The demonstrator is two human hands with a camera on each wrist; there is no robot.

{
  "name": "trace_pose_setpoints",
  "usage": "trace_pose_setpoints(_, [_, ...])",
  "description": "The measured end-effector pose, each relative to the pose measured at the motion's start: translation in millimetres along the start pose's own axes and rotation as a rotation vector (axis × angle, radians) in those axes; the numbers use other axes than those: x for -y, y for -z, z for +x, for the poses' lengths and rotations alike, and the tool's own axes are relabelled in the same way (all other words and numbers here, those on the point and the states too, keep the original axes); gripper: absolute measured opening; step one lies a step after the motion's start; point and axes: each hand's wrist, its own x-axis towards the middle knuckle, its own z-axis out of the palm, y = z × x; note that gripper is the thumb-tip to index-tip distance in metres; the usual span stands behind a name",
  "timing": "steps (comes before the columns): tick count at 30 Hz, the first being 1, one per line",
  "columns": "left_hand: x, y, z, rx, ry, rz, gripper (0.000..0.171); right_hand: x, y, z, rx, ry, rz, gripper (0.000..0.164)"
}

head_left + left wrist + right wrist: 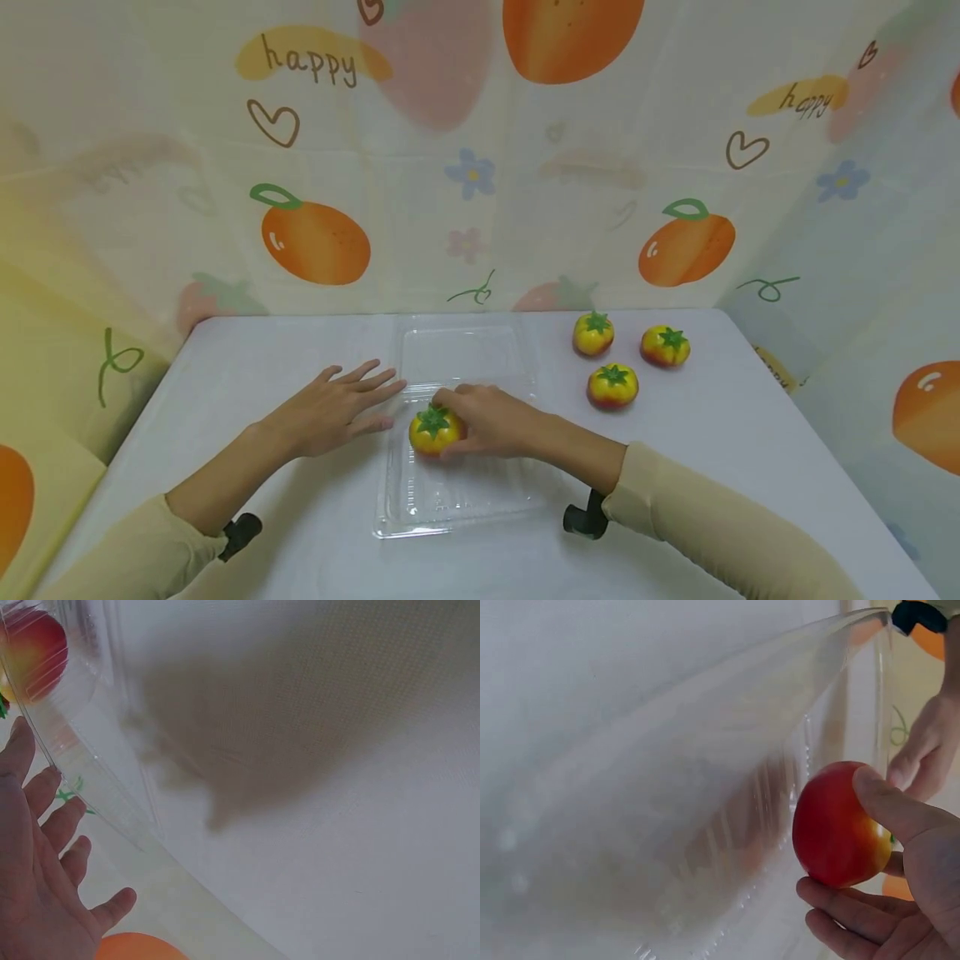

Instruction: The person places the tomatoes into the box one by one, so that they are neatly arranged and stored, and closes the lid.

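My right hand [491, 421] grips a yellow-and-red tomato [431, 432] with a green, star-shaped leafy top, over the left part of a clear plastic clamshell box [420, 521]. In the right wrist view, the thumb and fingers pinch the tomato's red underside [832, 832] from two sides. The box lies open, its lid [465, 350] folded back toward the wall. At the box's left edge is my left hand [330, 412], fingers spread and holding nothing. The left wrist view has its fingertips close by the clear plastic edge [45, 746].
Three more tomatoes stand at the back right of the white table: one toward the wall [593, 335], one farther right [665, 346] and one nearer [612, 387]. A fruit-printed cloth [420, 225] hangs behind the table and along both sides.
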Motion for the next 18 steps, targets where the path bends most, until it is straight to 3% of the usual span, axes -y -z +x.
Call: trace_pose_setpoints(18, [0.2, -0.2, 0.9, 0.016, 0.009, 0.01, 0.061, 15, -9, 10, 0.051, -0.065, -0.114, 0.063])
